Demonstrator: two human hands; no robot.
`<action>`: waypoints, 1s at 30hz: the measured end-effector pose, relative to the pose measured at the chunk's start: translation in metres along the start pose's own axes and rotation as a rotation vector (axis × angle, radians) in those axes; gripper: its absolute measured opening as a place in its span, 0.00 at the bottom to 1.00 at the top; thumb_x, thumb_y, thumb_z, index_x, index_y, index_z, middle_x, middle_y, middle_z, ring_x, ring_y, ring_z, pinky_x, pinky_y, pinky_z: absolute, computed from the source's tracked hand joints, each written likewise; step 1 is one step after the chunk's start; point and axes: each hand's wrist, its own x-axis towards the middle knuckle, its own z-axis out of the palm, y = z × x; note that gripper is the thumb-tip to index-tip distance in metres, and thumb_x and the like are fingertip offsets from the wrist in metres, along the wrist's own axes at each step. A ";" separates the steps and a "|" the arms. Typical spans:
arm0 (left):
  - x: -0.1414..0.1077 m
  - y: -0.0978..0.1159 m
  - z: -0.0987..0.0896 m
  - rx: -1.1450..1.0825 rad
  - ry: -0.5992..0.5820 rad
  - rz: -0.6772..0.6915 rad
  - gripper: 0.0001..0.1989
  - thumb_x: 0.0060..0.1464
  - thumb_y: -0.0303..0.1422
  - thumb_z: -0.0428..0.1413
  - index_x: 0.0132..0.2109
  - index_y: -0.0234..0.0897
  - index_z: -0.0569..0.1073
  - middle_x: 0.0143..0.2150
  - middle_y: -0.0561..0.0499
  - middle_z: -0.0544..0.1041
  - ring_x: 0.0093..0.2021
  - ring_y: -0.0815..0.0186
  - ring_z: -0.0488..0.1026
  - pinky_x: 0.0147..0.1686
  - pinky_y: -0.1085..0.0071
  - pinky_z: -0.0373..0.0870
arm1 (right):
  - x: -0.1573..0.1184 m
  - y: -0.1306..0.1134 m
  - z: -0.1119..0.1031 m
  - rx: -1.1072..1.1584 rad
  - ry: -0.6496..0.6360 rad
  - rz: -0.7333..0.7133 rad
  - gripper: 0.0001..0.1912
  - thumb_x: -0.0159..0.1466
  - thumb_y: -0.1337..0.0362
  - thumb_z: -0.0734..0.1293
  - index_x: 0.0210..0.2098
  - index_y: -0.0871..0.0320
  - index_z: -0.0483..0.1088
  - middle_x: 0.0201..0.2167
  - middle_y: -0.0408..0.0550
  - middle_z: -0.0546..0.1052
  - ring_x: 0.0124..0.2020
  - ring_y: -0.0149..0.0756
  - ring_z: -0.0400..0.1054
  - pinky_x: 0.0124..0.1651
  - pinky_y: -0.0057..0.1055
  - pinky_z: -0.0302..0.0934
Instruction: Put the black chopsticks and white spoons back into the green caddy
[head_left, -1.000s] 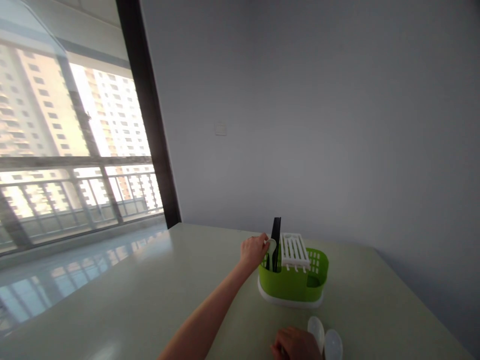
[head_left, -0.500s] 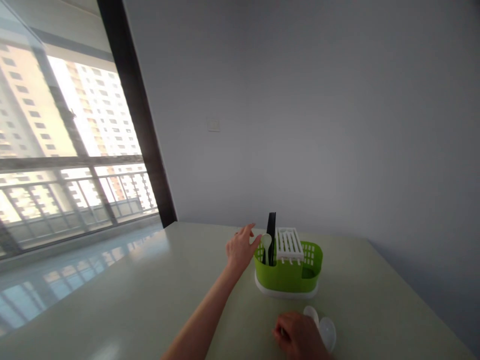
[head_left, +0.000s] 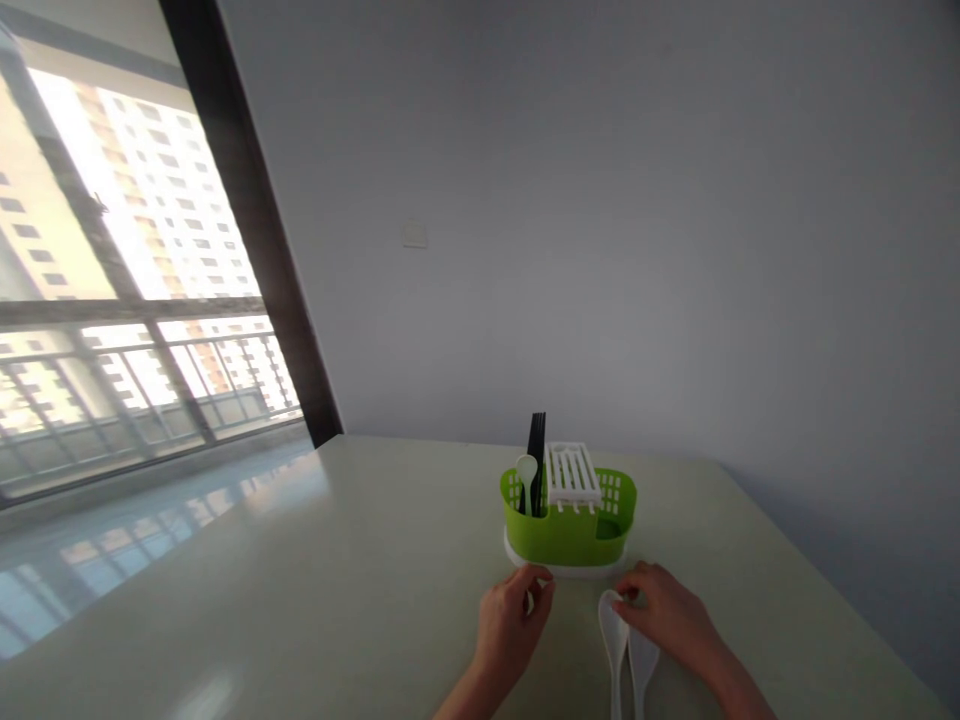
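A green caddy (head_left: 568,530) is set near the table's (head_left: 300,590) far edge, one white spoon (head_left: 526,472) and black utensils (head_left: 537,450) upright inside. Two white spoons (head_left: 627,645) are touched by the right hand (head_left: 667,610), fingers loose; the left hand (head_left: 511,625) is curled, grasping nothing.

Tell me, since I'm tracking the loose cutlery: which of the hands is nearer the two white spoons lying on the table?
Right. The right hand rests its fingertips on the white spoons; the left hand sits apart, to their left, before the green caddy.
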 end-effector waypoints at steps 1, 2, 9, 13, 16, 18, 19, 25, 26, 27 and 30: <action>-0.002 0.000 0.004 -0.016 -0.034 -0.014 0.08 0.55 0.32 0.48 0.38 0.42 0.71 0.27 0.58 0.75 0.25 0.74 0.68 0.27 0.79 0.61 | -0.001 -0.001 0.003 -0.018 0.007 0.003 0.06 0.56 0.63 0.64 0.30 0.54 0.73 0.31 0.45 0.74 0.38 0.38 0.68 0.38 0.30 0.57; -0.004 -0.001 0.007 -0.029 -0.063 -0.023 0.08 0.54 0.31 0.48 0.37 0.42 0.71 0.27 0.58 0.75 0.25 0.74 0.68 0.27 0.79 0.61 | -0.001 -0.002 0.005 -0.036 0.019 0.008 0.05 0.55 0.64 0.64 0.29 0.54 0.73 0.30 0.45 0.74 0.37 0.38 0.68 0.37 0.30 0.57; -0.007 -0.001 0.015 -0.076 -0.135 -0.054 0.11 0.53 0.32 0.51 0.44 0.46 0.71 0.27 0.60 0.74 0.23 0.74 0.67 0.28 0.78 0.61 | 0.002 -0.013 0.012 -0.040 0.089 0.017 0.06 0.55 0.66 0.64 0.24 0.54 0.72 0.26 0.43 0.74 0.32 0.36 0.69 0.32 0.28 0.55; -0.008 -0.001 0.016 -0.121 -0.083 -0.023 0.12 0.54 0.32 0.50 0.46 0.46 0.69 0.26 0.60 0.73 0.22 0.75 0.65 0.26 0.80 0.60 | 0.006 -0.029 0.004 0.073 0.160 -0.076 0.08 0.60 0.63 0.62 0.28 0.53 0.72 0.26 0.42 0.73 0.30 0.33 0.68 0.34 0.28 0.57; -0.010 0.000 0.015 -0.134 -0.030 0.024 0.12 0.56 0.33 0.48 0.48 0.45 0.69 0.26 0.59 0.71 0.22 0.75 0.63 0.26 0.80 0.60 | 0.008 -0.043 -0.005 0.139 0.273 -0.200 0.10 0.64 0.61 0.60 0.33 0.53 0.72 0.29 0.43 0.74 0.32 0.34 0.68 0.35 0.29 0.59; -0.012 0.000 0.013 -0.139 0.007 0.069 0.13 0.57 0.34 0.47 0.49 0.44 0.68 0.27 0.58 0.71 0.22 0.75 0.62 0.26 0.80 0.60 | 0.008 -0.050 -0.009 0.141 0.392 -0.302 0.11 0.66 0.61 0.59 0.37 0.54 0.71 0.32 0.45 0.74 0.35 0.35 0.68 0.39 0.30 0.60; -0.013 0.000 0.013 -0.141 0.026 0.092 0.13 0.57 0.34 0.47 0.49 0.43 0.68 0.27 0.58 0.71 0.22 0.75 0.62 0.26 0.79 0.61 | 0.007 -0.053 -0.010 0.129 0.450 -0.352 0.11 0.66 0.61 0.58 0.39 0.55 0.71 0.32 0.46 0.74 0.36 0.36 0.68 0.40 0.31 0.60; -0.016 0.001 0.009 -0.129 0.158 0.219 0.14 0.56 0.31 0.50 0.49 0.41 0.67 0.27 0.55 0.72 0.23 0.74 0.65 0.27 0.78 0.64 | -0.002 -0.064 -0.011 0.032 0.629 -0.568 0.12 0.64 0.67 0.62 0.47 0.57 0.69 0.29 0.45 0.74 0.32 0.34 0.68 0.41 0.34 0.61; -0.015 0.002 0.007 -0.121 0.185 0.247 0.14 0.55 0.31 0.50 0.49 0.41 0.67 0.27 0.55 0.73 0.23 0.74 0.66 0.27 0.78 0.65 | -0.004 -0.065 -0.011 0.028 0.636 -0.595 0.12 0.63 0.68 0.63 0.47 0.57 0.69 0.28 0.45 0.74 0.31 0.34 0.68 0.40 0.34 0.61; -0.015 0.005 0.005 -0.111 0.219 0.276 0.14 0.54 0.30 0.51 0.49 0.41 0.68 0.27 0.55 0.73 0.23 0.73 0.66 0.27 0.78 0.65 | -0.006 -0.067 -0.011 0.024 0.639 -0.620 0.13 0.63 0.68 0.63 0.48 0.57 0.68 0.28 0.45 0.74 0.30 0.34 0.68 0.39 0.33 0.62; -0.014 0.015 -0.005 -0.072 0.328 0.363 0.09 0.53 0.28 0.51 0.43 0.41 0.70 0.24 0.55 0.72 0.23 0.73 0.67 0.26 0.77 0.65 | -0.011 -0.070 -0.010 0.018 0.642 -0.683 0.15 0.62 0.69 0.64 0.49 0.57 0.68 0.28 0.45 0.75 0.28 0.33 0.68 0.35 0.31 0.62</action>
